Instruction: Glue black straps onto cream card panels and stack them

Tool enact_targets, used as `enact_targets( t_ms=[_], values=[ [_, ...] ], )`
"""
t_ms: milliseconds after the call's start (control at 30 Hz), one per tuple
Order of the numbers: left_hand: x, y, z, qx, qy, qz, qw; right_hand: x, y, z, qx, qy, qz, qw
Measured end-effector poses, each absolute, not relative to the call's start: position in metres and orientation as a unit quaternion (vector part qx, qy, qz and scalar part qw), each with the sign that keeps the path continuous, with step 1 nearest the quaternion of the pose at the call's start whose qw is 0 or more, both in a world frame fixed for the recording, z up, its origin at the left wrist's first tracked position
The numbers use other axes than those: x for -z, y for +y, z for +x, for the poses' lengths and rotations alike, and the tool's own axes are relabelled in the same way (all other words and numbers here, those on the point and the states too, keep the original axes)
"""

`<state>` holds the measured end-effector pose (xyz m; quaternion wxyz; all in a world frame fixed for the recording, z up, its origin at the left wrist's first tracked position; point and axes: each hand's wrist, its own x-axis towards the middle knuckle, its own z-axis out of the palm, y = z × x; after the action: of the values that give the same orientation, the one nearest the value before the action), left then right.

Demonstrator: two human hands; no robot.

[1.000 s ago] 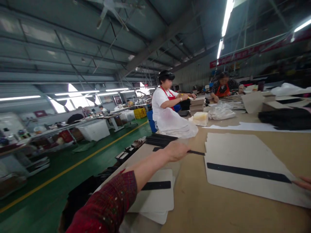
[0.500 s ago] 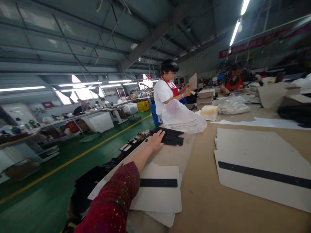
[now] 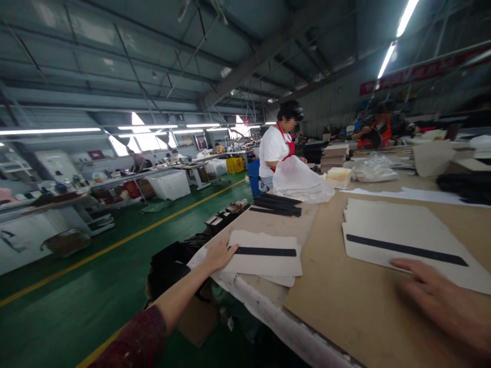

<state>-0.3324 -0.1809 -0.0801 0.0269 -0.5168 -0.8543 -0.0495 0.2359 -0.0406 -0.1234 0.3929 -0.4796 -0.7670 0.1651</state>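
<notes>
My left hand [image 3: 219, 254] rests on the left part of a light grey board [image 3: 264, 263], fingers stretched out. One fingertip is at the left end of the dark strip [image 3: 268, 251] lying across that board. More boards show under its edge. My right hand [image 3: 433, 294], partly blurred, hovers by the lower edge of a larger board stack [image 3: 383, 214] with its index finger extended, and nothing shows in it. Another dark strip [image 3: 406, 249] lies across that stack. Farther along the table's left edge is a bunch of loose black strips [image 3: 278, 204].
White sheeting [image 3: 303, 179] drapes over the table's far left corner. Behind it stand a person [image 3: 274, 151] in a red apron and a brown stack of pieces [image 3: 333, 156]. Clear plastic bags [image 3: 374, 168] lie farther back. A dark bin [image 3: 169, 271] is below the left edge.
My left hand has drawn back from the black strips to the near board. My right hand has come into view at the right. The view has shifted left.
</notes>
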Motion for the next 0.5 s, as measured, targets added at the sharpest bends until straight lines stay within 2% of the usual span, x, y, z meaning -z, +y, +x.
enact_targets(
  t_ms=[67, 200, 333, 500],
  values=[
    [0.093, -0.186, -0.323, 0.067, -0.862, -0.501, 0.039, 0.112, -0.061, 0.18, -0.208, -0.822, -0.427, 0.313],
    [0.106, -0.191, -0.31, 0.103, -0.86, -0.495, 0.076, 0.089, -0.104, 0.079, -0.263, -0.848, -0.396, 0.235],
    [0.108, -0.193, -0.312, 0.118, -0.851, -0.505, 0.085, 0.083, -0.117, 0.022, -0.281, -0.844, -0.385, 0.244],
    [0.109, -0.189, -0.321, 0.107, -0.855, -0.503, 0.07, 0.093, -0.105, -0.007, -0.339, -0.772, -0.44, 0.309]
  ],
)
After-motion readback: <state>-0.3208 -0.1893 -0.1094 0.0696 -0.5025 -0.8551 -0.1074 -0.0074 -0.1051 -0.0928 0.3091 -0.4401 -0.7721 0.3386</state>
